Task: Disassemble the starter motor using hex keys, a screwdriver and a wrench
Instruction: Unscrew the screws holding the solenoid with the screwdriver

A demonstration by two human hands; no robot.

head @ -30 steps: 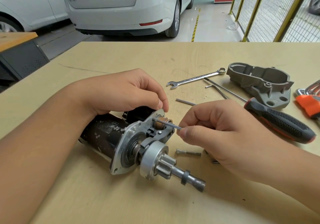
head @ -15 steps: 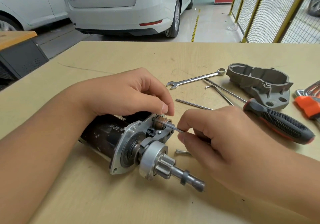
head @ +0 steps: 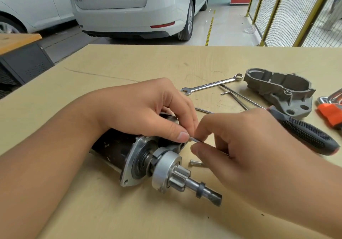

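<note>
Starter motor [head: 129, 157] lies under the left hand [head: 148, 111] (grip clamped); right hand [head: 240, 142] pinches a hex key [head: 195, 140].

**Layout around the grip**

The left hand [head: 146, 113] lies on the black cylindrical starter motor [head: 118, 148]. A small steel bolt [head: 195, 163] lies just below the grip, a chrome combination wrench [head: 211, 85] behind it, and a rubber-handled screwdriver [head: 307, 134] to its right.

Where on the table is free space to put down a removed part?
Bare wood lies along the table's far side, beyond the left hand and left of the wrench. Another bare patch lies at the near edge, below the starter motor's shaft. The right side is crowded: wrench, hex keys, gray housing, screwdriver.
</note>
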